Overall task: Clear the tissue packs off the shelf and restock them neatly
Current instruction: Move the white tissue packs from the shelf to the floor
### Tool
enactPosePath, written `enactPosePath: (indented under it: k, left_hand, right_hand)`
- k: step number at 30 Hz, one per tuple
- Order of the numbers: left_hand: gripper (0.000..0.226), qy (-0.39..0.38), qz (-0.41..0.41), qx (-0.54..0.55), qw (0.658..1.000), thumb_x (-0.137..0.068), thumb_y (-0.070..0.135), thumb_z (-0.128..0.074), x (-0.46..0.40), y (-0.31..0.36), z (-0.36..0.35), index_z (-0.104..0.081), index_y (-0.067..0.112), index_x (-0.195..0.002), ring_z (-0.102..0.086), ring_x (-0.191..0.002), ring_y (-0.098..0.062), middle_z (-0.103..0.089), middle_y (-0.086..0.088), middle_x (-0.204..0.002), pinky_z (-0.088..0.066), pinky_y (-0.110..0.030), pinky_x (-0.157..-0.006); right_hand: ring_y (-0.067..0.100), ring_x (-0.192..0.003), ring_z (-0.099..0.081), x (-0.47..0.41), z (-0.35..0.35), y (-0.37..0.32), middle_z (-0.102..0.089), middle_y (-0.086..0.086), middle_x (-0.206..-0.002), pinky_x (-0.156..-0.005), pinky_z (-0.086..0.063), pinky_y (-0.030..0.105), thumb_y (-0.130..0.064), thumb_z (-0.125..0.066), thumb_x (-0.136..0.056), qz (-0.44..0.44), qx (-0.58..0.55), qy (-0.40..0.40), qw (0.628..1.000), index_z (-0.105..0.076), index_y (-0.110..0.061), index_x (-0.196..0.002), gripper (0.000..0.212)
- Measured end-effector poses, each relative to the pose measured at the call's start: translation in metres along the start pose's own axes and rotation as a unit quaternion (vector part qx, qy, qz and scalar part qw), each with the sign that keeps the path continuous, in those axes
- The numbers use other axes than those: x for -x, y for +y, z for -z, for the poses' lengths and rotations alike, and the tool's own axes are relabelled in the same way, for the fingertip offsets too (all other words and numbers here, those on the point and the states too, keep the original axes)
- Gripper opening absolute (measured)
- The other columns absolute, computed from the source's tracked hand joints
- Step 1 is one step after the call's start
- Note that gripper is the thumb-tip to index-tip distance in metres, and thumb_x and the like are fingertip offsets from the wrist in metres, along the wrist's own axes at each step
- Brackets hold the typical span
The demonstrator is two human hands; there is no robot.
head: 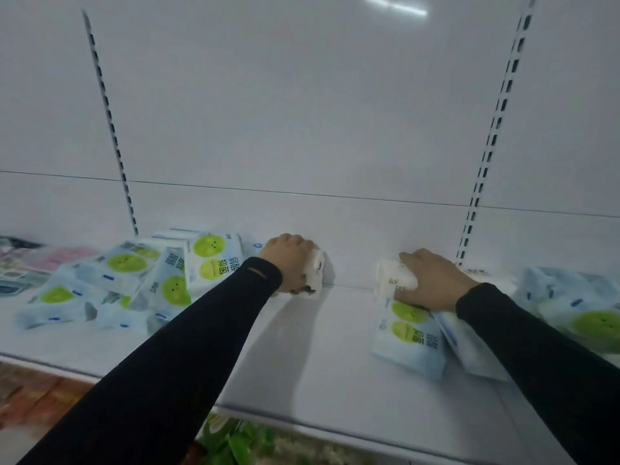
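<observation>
On the white shelf (pixel 302 347), both hands reach toward the back panel (pixel 302 112). Left of the shelf's bare middle, the left hand (pixel 288 260) curls its fingers round a white tissue pack (pixel 315 270) close to that panel. Right of the middle, the right hand (pixel 432 276) grips another white pack (pixel 391 275) above a blue-and-green pack (pixel 407 333) lying flat. Loose tissue packs (pixel 134 283) are heaped at the shelf's left end, and more (pixel 577 307) at its right end.
</observation>
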State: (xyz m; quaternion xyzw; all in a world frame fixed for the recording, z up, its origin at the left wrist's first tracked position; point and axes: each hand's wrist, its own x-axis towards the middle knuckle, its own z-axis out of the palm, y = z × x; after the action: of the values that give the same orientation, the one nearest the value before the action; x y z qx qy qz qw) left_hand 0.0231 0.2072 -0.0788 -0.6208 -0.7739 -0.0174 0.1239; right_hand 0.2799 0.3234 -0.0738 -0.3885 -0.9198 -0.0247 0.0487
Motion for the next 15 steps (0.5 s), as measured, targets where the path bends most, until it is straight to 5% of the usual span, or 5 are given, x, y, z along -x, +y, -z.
enactPosePath:
  k: [8, 15]
  left_hand:
    - [0.065, 0.008, -0.016, -0.018, 1.000, -0.074, 0.041, -0.070, 0.000, 0.002, -0.004, -0.042, 0.013, -0.126, -0.054, -0.103, -0.033, -0.044, -0.011, -0.116, -0.039, -0.044, -0.095]
    - [0.075, 0.165, 0.012, 0.045, 0.985, -0.066, 0.055, -0.072, 0.072, 0.014, 0.063, -0.047, 0.017, -0.126, -0.053, -0.103, -0.032, -0.047, -0.011, -0.116, -0.039, -0.039, -0.090]
  right_hand:
    - [0.024, -0.100, -0.054, -0.008, 0.008, -0.012, -0.048, 0.006, -0.115, -0.085, -0.048, 0.036, -0.046, -0.071, -0.073, -0.016, 0.008, -0.017, 1.000, -0.047, -0.020, -0.124, 0.063]
    - [0.038, -0.104, -0.053, 0.009, 0.050, -0.026, -0.053, 0.018, -0.120, -0.087, -0.045, 0.048, -0.043, -0.077, -0.071, 0.066, 0.015, 0.219, 0.973, -0.047, -0.011, -0.130, 0.074]
